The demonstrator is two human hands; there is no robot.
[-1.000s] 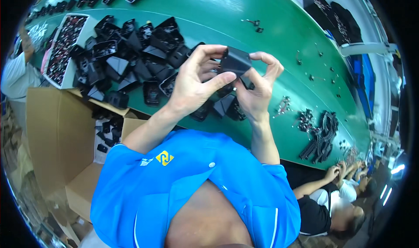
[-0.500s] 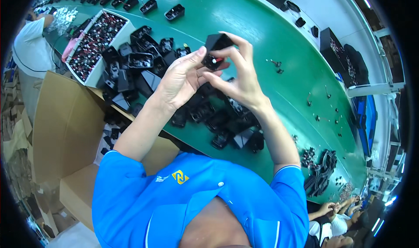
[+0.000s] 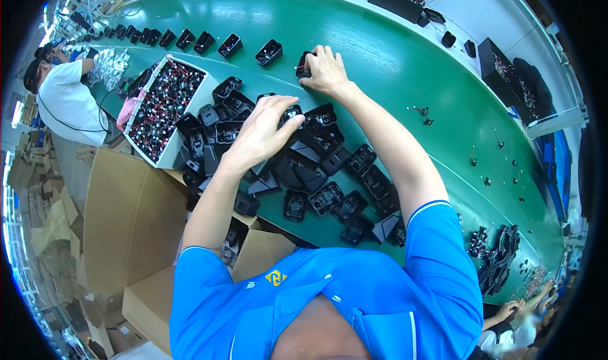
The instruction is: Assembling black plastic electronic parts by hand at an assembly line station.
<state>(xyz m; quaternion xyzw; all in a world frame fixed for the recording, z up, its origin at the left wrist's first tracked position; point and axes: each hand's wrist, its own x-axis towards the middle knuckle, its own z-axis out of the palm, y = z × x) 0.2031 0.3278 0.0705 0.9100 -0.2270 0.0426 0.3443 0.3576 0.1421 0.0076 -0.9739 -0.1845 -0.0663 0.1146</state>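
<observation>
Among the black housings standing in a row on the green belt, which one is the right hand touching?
The last housing, under the right hand; the next housing stands free.

Hands apart now: right hand (image 3: 326, 71) w/ black housing (image 3: 304, 68) out on belt (image 3: 392, 62), left hand (image 3: 263, 132) over pile (image 3: 304, 163).

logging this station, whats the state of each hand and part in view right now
right hand: stretched forward, fingers closed on a black housing resting on the green belt
left hand: open, palm down, fingertips on the pile of black housings
white tray: full of small wired parts
row of housings: open side up, spaced along the belt
cardboard box: flaps open
</observation>
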